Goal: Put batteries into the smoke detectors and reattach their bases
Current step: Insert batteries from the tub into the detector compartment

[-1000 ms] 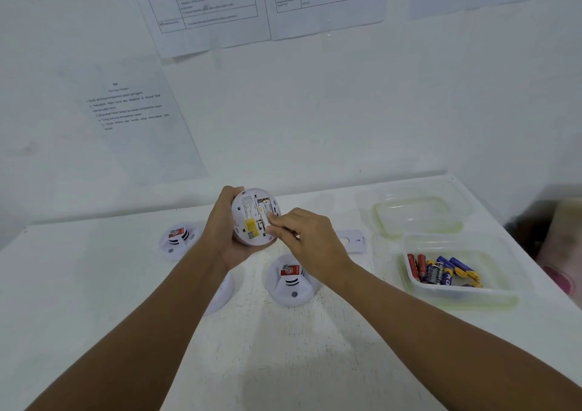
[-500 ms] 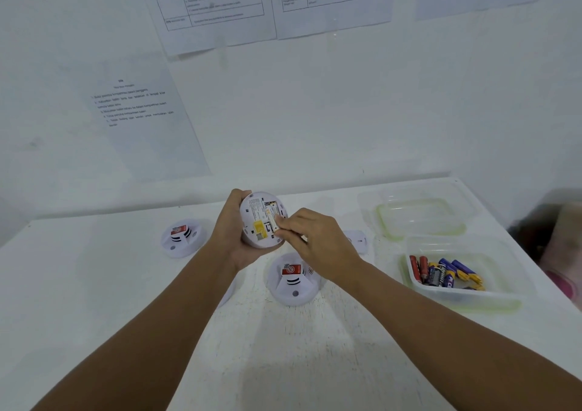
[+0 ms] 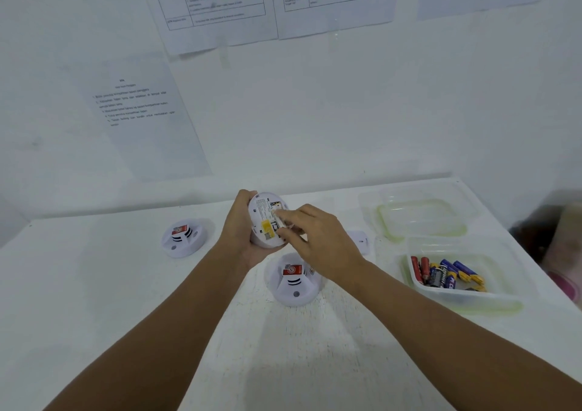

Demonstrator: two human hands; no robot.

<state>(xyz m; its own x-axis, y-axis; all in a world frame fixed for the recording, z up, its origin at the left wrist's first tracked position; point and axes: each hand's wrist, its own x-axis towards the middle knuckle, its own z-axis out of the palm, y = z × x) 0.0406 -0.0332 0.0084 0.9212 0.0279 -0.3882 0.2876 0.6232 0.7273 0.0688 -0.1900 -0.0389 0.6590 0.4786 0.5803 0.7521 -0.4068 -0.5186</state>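
Note:
My left hand (image 3: 237,234) grips a white round smoke detector (image 3: 263,213) above the table, its labelled back tilted toward me. My right hand (image 3: 318,243) has its fingertips at the detector's battery compartment and pinches a small pale piece there that looks like a battery (image 3: 283,218). Two more detectors stand on the table with red labels up: one at the left (image 3: 184,237), one just below my hands (image 3: 294,280). A white base plate (image 3: 360,240) lies behind my right hand, partly hidden.
A clear plastic tub (image 3: 466,300) at the right holds several loose batteries (image 3: 444,273). Behind it lies a clear lid with a green rim (image 3: 422,218). The white table (image 3: 110,300) meets a wall with taped papers. The table's right edge is close to the tub.
The held detector has turned slightly, its face more to the right. My right fingers have stayed at the battery compartment, shifting a little along it.

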